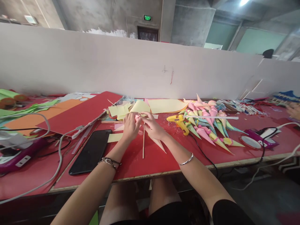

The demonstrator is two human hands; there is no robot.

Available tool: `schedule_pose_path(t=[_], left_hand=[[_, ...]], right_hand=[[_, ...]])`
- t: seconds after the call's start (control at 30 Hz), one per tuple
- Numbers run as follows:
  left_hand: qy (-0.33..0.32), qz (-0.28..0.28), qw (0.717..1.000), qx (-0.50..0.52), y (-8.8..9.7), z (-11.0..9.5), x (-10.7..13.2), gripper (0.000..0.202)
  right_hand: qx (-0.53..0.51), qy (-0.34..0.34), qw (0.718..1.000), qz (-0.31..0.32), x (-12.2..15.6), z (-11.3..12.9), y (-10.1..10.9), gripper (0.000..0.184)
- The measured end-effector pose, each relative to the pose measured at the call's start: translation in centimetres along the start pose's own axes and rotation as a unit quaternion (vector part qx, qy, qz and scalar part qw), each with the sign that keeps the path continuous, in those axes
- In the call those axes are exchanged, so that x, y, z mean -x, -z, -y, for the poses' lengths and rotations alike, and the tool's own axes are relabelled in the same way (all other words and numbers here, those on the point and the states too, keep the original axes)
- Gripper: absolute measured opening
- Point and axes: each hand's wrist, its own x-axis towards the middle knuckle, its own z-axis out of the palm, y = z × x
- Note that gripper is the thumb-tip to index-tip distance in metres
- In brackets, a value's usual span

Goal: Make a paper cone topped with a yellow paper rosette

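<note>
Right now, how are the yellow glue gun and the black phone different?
The glue gun is yellow and pistol-shaped, but the phone is a black, flat rectangle. The glue gun lies to the right of the right hand; the phone lies to the left of the left hand. A clear glue stick pokes from the glue gun; nothing pokes from the phone. Neither is held.

The left hand (130, 125) hides most of a small pink thing (137, 117). The right hand (152, 127) covers part of a pale cone (158, 144). A purple power strip (15, 163) is cut off at the left edge, and another person's blurry hand (294, 111) at the right edge.
</note>
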Motion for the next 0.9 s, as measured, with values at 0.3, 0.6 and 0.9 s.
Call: schedule_pose_path(t=[0.3,0.6,0.9], left_hand=[[0.085,0.06,0.958,0.269,-0.3,0.4,-0.6,0.019],[0.175,0.136,0.929,0.296,0.0,0.1,-0.4,0.018],[0.269,0.163,0.746,0.587,0.4,-6.0,-0.8,0.039]], right_hand=[[0.038,0.011,0.995,-0.091,-0.1,0.9,1.3,0.016],[0.147,0.031,0.989,-0.005,0.0,1.1,1.1,0.028],[0.184,0.06,0.98,-0.04,-0.1,2.2,0.7,0.046]])
